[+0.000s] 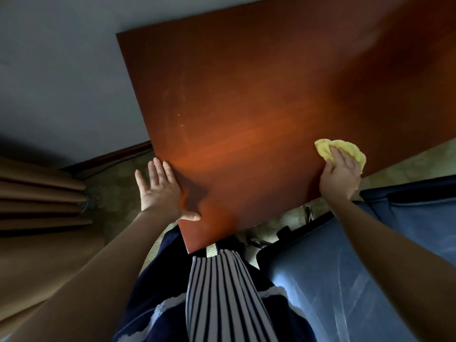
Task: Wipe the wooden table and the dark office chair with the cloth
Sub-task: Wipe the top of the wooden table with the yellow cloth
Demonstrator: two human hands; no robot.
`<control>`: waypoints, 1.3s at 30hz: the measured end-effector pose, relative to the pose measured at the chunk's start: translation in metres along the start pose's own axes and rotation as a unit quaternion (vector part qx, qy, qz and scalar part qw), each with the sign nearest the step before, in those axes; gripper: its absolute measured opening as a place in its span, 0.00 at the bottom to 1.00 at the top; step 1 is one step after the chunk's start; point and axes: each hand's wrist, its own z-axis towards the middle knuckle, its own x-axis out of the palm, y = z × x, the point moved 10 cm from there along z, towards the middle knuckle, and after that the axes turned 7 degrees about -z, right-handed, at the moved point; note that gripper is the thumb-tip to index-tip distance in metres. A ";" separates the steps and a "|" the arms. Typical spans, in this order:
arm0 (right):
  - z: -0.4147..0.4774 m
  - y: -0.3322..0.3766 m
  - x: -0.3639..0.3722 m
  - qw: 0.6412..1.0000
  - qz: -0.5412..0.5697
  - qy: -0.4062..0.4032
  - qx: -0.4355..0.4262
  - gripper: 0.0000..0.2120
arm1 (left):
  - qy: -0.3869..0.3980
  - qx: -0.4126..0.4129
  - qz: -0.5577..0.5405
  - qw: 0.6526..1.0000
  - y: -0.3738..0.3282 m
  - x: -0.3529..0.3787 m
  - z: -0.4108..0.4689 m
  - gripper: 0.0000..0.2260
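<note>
Pressing yellow cloth (pixel 352 150) onto wooden table (pixel 246 95) near its front right edge, right hand (pixel 339 176) grips bunched fabric, fingers curled over it. Left hand (pixel 160 191) flat at table's left edge near front corner: fingers straight, thumb laid on tabletop. Blue-upholstered chair (pixel 345 280) at person's right, beside table edge. Brown curtain (pixel 37 193) at far left.

The scene is lying dim. A warm glow is pooling on the table (pixel 246 139) near its front edge, fading to dark toward the far right corner, which is looking smeared. The left hand (pixel 160 191) is casting a shadow beside its thumb. The cloth (pixel 355 150) is catching light. The curtain (pixel 37 193) is sitting in shadow. The wide lens is bending edges and stretching the forearms.
</note>
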 end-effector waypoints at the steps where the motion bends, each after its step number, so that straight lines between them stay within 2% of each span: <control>1: -0.005 0.001 0.003 0.999 0.019 -0.005 0.044 0.20 | 0.003 -0.001 0.003 1.000 0.000 0.000 -0.001 0.68; 3: -0.021 0.009 0.010 0.996 0.034 -0.010 0.086 0.21 | 0.006 -0.004 0.004 1.000 0.000 -0.001 -0.002 0.68; 6: -0.054 0.036 0.021 0.998 0.031 -0.008 0.052 0.21 | 0.016 -0.012 0.010 1.000 -0.002 -0.003 -0.002 0.68; 10: -0.109 0.085 0.039 0.997 0.029 0.024 -0.070 0.20 | 0.020 -0.022 0.026 0.999 -0.004 -0.006 -0.004 0.68; 14: -0.157 0.128 0.045 0.976 0.024 0.051 -0.213 0.21 | 0.014 -0.025 0.026 0.999 0.000 -0.006 -0.004 0.68; 18: -0.202 0.147 0.045 0.918 0.006 0.055 -0.394 0.20 | 0.003 -0.021 0.020 1.000 0.002 -0.005 -0.004 0.68; 20: -0.214 0.144 0.043 0.871 -0.004 0.057 -0.487 0.19 | -0.004 -0.019 0.019 1.000 0.003 -0.005 -0.004 0.68; 22: -0.218 0.137 0.044 0.815 -0.029 0.089 -0.571 0.22 | -0.005 -0.019 0.019 1.000 0.003 -0.006 -0.005 0.68; 24: -0.213 0.127 0.043 0.765 -0.040 0.138 -0.628 0.22 | -0.007 -0.018 0.018 1.000 0.003 -0.007 -0.005 0.68; 26: -0.198 0.115 0.040 0.742 -0.049 0.182 -0.643 0.23 | -0.008 -0.019 0.014 1.000 0.004 -0.007 -0.005 0.68; 30: -0.153 0.089 0.036 0.759 -0.077 0.217 -0.608 0.27 | -0.017 -0.017 -0.004 1.000 0.005 -0.009 -0.005 0.68; 34: -0.113 0.095 0.019 0.789 -0.048 0.173 -0.588 0.24 | -0.029 0.004 -0.039 0.999 0.002 -0.008 -0.005 0.65; 36: -0.100 0.106 0.021 0.800 -0.046 0.175 -0.572 0.22 | -0.060 0.032 -0.097 0.993 0.005 -0.014 -0.002 0.58; 39: -0.081 0.132 0.036 0.823 -0.045 0.211 -0.525 0.19 | -0.162 0.071 -0.222 0.959 0.024 -0.037 -0.002 0.37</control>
